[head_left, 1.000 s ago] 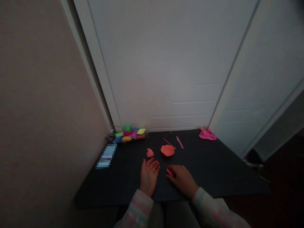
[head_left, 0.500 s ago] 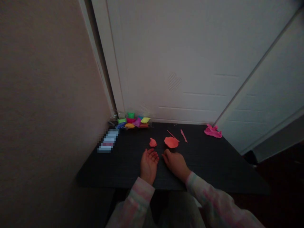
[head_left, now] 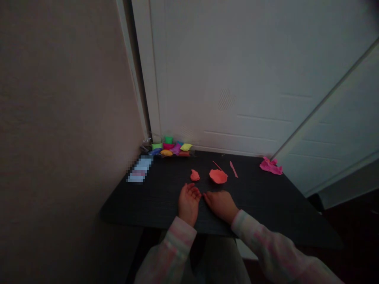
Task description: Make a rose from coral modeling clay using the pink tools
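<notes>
My left hand (head_left: 190, 201) rests palm up over the dark table, its fingers loosely curled and apart, with nothing plainly in the palm. Beside it, my right hand (head_left: 221, 204) is turned back up, fingers bent together and tips toward the left hand. Whatever those fingertips hold, if anything, is too small and dim to make out. Just beyond the hands sits a shallow orange-red clay bowl (head_left: 218, 176) with a wavy rim. A torn lump of the same orange clay (head_left: 194, 175) lies to its left, ahead of my left fingertips.
Behind the bowl lie a thin pink stick (head_left: 218, 166) and a pink modelling knife (head_left: 233, 169). Colourful clay packets (head_left: 171, 148) stand at the back left, near a blurred pale rectangle (head_left: 140, 169). Crumpled pink material (head_left: 271, 166) is at the back right of the dark table (head_left: 260, 213).
The view has shifted slightly, moving the scene rightward. My right hand has lowered a little away from the bowl, its fingers flatter. My left hand stays palm up.
</notes>
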Tool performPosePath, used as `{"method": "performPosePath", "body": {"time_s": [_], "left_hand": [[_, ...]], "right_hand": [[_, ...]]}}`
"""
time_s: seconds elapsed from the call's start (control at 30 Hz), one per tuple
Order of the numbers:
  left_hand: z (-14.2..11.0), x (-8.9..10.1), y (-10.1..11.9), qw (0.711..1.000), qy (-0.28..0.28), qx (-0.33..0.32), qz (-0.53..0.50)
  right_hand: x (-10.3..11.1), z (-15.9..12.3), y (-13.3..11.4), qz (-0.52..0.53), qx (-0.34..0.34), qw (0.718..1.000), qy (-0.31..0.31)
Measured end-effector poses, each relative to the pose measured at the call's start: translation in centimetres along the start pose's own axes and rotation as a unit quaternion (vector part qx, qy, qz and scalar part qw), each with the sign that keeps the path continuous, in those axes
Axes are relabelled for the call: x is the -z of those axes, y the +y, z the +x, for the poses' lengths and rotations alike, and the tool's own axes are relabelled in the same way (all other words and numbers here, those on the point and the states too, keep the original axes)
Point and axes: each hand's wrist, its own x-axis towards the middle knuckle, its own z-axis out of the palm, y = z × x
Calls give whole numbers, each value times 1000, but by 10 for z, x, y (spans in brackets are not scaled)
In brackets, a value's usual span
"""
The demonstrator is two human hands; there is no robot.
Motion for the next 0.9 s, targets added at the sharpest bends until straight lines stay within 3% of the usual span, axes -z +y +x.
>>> {"method": "performPosePath", "body": {"time_s": [0.1,0.3,0.47,0.63,0.9], "left_hand": [[0,0,-1,1000,0,3,-6],[0,0,1,1000,-9,3,-30],[-1,1,2,999,-16,14,-44],[-1,1,2,999,-13,13,-37],[-2,2,3,999,-14,22,-46]], "right_hand": [[1,1,1,-12,-20,1000,-16],[1,0,-6,3,49,999,-8],[2,3,-3,-16,5,1000,-13],[2,0,-6,-8,71,997,-13],[4,2,1,-27,91,995,-23]]}}
